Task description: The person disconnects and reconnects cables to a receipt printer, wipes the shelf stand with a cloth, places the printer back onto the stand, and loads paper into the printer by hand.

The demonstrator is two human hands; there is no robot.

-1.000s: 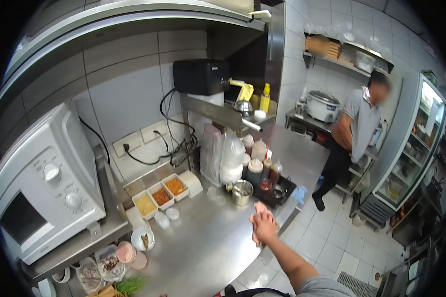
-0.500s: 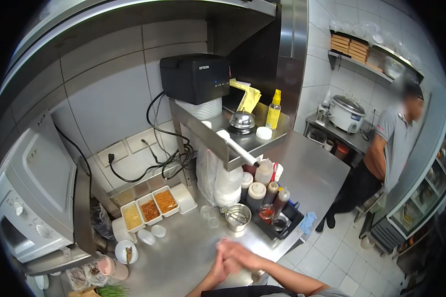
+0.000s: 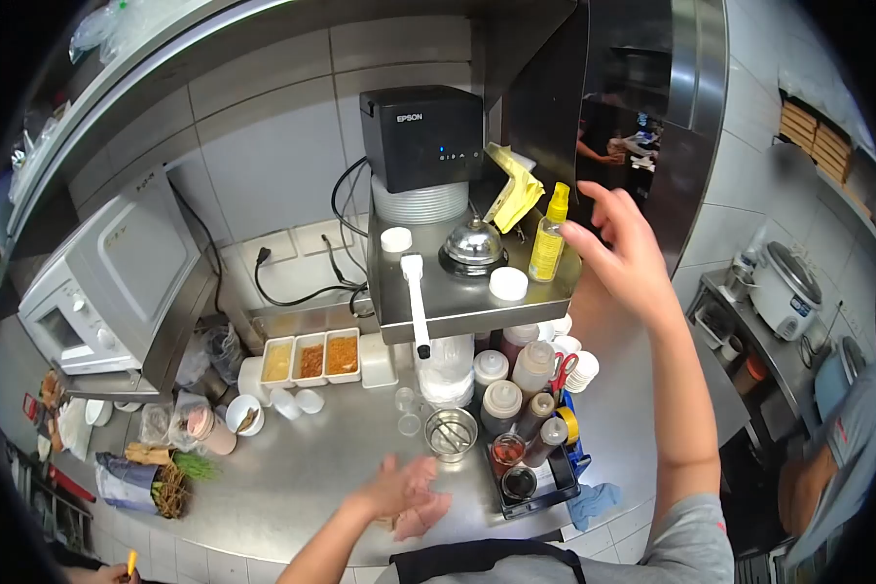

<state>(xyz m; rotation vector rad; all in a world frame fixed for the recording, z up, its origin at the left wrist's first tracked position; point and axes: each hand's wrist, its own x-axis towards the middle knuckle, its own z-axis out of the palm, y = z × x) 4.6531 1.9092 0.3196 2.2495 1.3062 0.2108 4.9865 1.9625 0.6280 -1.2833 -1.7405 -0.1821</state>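
Observation:
My right hand (image 3: 618,243) is raised at the right end of the steel shelf (image 3: 477,316), beside a yellow-capped spray bottle (image 3: 548,238). Its thumb and fingers are apart, with nothing between them. Low over the steel counter (image 3: 292,487), my left hand (image 3: 399,489) is empty with its fingers spread, slightly blurred. A metal cup (image 3: 451,435) with utensils in it stands just beyond that hand. On the shelf are a call bell (image 3: 473,245), a white round lid (image 3: 508,284) and a white-handled tool (image 3: 416,307).
A black printer (image 3: 421,136) rests on stacked plates. Sauce bottles (image 3: 501,401) crowd below the shelf, by a black tray (image 3: 540,496). Food containers (image 3: 311,360) line the wall. Another person's hand (image 3: 107,574) shows lower left; a person in grey (image 3: 837,467) stands right.
My hands, together over the counter before, have separated. The right rose to the spray bottle; the left stayed low and opened. The view has shifted, and the person at right appears closer.

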